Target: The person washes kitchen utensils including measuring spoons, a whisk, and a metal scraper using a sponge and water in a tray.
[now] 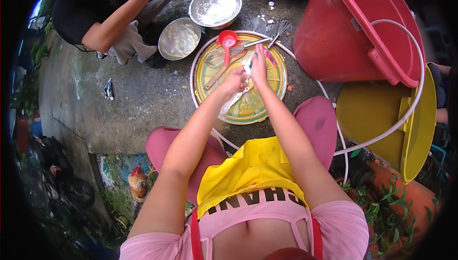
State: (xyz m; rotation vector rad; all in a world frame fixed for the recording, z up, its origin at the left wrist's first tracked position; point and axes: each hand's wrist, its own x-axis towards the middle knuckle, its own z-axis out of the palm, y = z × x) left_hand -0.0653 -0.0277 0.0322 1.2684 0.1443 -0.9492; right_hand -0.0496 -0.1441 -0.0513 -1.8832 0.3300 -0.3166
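Note:
My left hand (233, 81) is closed over the yellow round lid (274, 83), its fingers around something white that I cannot make out. Close beside it, my right hand (259, 68) has its fingers nearly straight and pressed together, with a dark green patch and white, foam-like stuff at its palm side. Below the hands on the lid lies a white spoon-like utensil (228, 107). Past my left hand are a red ladle (227, 40), a wire whisk (214, 57) and a wooden-handled utensil (215, 79). A second whisk (283, 27) lies across the lid's far edge.
Two smeared metal bowls (215, 6) (179, 39) stand beyond the lid. A co-worker (102, 36) crouches at the far left. To the right are a big red tub (329, 36), a yellow tub (372, 112) and a pale hose (410, 110). A rooster (138, 183) stands at my left.

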